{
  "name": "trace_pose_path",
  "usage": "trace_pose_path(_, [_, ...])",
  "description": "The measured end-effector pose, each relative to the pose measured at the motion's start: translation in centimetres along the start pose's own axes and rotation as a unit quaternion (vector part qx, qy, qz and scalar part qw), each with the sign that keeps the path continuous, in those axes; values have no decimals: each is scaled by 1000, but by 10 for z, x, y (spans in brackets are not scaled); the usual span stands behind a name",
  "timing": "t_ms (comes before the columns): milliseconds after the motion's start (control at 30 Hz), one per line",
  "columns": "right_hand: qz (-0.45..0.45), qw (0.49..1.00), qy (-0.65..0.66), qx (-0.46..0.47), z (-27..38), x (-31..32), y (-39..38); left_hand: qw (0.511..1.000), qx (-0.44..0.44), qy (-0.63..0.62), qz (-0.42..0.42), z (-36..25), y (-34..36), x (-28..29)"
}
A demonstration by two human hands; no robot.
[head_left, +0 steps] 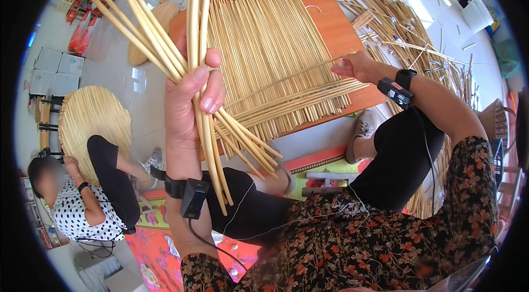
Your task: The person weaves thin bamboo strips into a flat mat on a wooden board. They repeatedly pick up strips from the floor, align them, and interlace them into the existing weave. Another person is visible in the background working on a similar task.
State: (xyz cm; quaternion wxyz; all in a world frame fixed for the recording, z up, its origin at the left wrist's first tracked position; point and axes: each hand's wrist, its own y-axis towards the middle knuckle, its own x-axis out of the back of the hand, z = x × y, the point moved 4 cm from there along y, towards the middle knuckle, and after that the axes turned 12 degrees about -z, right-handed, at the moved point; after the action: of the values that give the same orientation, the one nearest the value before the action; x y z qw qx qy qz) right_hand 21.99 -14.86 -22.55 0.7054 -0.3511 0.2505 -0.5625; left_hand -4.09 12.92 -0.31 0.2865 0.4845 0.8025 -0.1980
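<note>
A big flat mat of pale yellow cane sticks laid side by side (275, 55) lies on a brown wooden board (330, 22) on the shiny grey floor (115, 66). A few long sticks run across the mat's lower part, from left to right. To the right of the board, a big messy heap of loose pale cane sticks (408, 33) lies on the floor. On the left, another person in a white top with black dots (82, 209) sits low and holds up a round woven cane mat (91, 121), which stands on its edge. The person with the camera wears a dark dress with orange flowers (374, 237) and black trousers, and sits on a bright pink and green mat (160, 253). The left hand (193, 104) is raised close to the camera. Its fingers (212, 91) are pressed tight around a bunch of long pale yellow cane sticks (165, 44), and the sticks fan out above and below the hand. A black band with a small box is on that wrist. The right hand (358, 66) reaches out over the right edge of the flat mat. Its fingers (344, 65) pinch the end of one thin cane stick (292, 77) that lies across the mat. A black band is on this wrist too.
</note>
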Motion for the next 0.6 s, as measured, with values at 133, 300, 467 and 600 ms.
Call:
trace_pose_path(133, [23, 956, -286, 63, 8, -3, -16, 1000, -1, -5, 29, -6, 0, 10])
trace_pose_path(300, [-55, 769, -487, 411, 39, 1, -27, 999, -25, -22, 11, -7, 6, 9])
trace_pose_path(467, [-58, 625, -588, 510, 21, 9, 6, 1000, -17, -18, 0, -2, 7, 12])
trace_pose_path(600, [-39, 587, -655, 475, 19, 4, 0, 1000, -5, -23, 2, 2, 6, 12])
